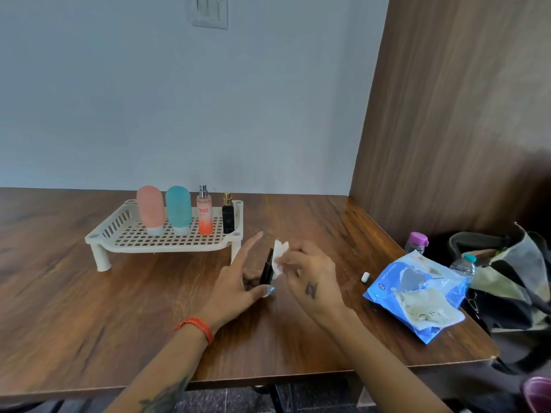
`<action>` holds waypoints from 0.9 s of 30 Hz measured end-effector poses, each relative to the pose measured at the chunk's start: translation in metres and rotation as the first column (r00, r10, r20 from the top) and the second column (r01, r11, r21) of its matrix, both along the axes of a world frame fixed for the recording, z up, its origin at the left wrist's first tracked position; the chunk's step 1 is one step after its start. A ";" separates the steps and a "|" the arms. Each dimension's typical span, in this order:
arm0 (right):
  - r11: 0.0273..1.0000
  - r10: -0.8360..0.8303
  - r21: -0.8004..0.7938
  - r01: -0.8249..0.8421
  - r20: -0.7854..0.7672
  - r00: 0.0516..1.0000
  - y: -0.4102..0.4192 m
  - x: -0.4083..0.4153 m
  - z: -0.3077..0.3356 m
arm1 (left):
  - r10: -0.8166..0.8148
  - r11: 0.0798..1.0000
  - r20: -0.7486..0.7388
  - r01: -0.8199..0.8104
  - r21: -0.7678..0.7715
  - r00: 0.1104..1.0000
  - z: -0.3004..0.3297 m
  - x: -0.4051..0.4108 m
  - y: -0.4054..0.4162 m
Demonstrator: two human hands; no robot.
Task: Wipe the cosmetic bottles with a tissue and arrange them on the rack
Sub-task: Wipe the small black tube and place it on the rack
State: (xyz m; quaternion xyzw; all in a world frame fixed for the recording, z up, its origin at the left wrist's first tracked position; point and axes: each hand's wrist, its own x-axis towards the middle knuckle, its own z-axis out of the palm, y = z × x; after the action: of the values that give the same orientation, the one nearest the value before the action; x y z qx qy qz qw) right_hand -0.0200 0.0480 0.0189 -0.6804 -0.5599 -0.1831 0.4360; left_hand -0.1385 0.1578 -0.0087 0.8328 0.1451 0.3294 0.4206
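A slim black cosmetic tube (267, 268) stands upright between my hands, just in front of the rack's right leg. My left hand (238, 281) holds it near its base with the thumb, the index finger stretched out. My right hand (310, 272) pinches a white tissue (279, 257) against the tube's upper part. On the cream slotted rack (125, 234) stand a pink tube (150, 209), a teal tube (179, 208), an orange spray bottle (204, 210) and a small black bottle (228, 213), all upright in a row.
A blue tissue packet (417, 296) with a used tissue on it lies at the right of the wooden table (89, 308). A small white cap (365, 277) lies beside it. A bag (507, 281), a purple-capped bottle (416, 242) and a water bottle (465, 265) crowd the right edge.
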 end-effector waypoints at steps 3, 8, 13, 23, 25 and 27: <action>0.999 0.007 0.053 -0.003 -0.063 0.998 0.005 -0.004 0.007 | -0.018 1.000 -0.007 0.018 -0.013 1.000 -0.002 0.000 0.001; 0.999 -0.024 -0.044 0.017 -0.161 0.987 0.005 0.005 0.000 | 0.012 1.000 -0.043 -0.013 -0.015 0.999 0.000 0.000 -0.001; 0.890 -0.193 -0.446 0.091 -0.190 0.963 -0.008 0.029 -0.004 | 0.028 1.000 -0.037 -0.028 0.005 0.999 0.004 0.000 -0.003; 0.874 0.105 -0.427 -0.233 -0.303 0.947 0.005 0.015 0.070 | 0.006 1.000 0.001 -0.006 -0.006 1.000 -0.003 0.001 0.002; 0.842 0.094 -0.500 -0.203 -0.235 0.968 0.013 0.014 0.074 | 0.017 1.000 0.000 -0.017 0.010 1.000 -0.003 0.000 0.002; 0.825 0.096 -0.534 -0.184 -0.189 0.977 0.019 0.011 0.077 | 0.021 1.000 -0.001 -0.021 0.016 1.000 -0.002 -0.002 0.003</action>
State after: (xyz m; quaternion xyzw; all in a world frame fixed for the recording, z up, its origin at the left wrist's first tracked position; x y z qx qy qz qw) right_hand -0.0089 0.0665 0.0956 -0.7456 -0.6021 0.0707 0.2768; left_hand -0.1403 0.1613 -0.0104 0.8347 0.1512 0.3345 0.4106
